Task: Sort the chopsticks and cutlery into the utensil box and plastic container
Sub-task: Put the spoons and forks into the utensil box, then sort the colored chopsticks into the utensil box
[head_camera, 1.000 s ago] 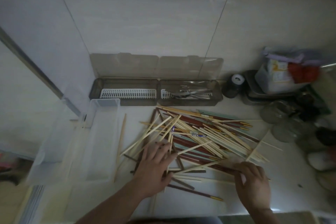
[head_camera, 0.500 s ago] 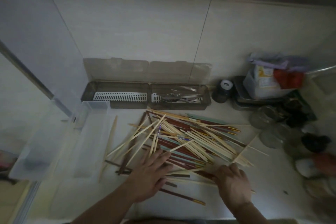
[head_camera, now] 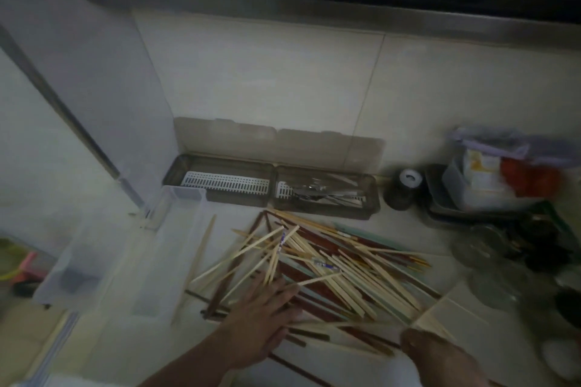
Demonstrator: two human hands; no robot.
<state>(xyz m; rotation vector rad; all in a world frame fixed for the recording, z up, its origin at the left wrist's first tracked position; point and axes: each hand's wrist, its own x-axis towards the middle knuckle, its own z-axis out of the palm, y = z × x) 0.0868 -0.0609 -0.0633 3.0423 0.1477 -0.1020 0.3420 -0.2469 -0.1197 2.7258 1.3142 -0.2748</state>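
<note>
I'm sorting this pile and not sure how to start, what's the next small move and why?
Probably gather a few matching pale chopsticks under the left hand and lift them toward the clear container. That hand lies flat on the pile, holding nothing. The right hand grips the pale sticks at the near edge. The container looks empty; the utensil box holds only cutlery.

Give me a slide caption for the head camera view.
Both hands, left hand and right hand, on a chopstick pile before the utensil box and plastic container.
</note>
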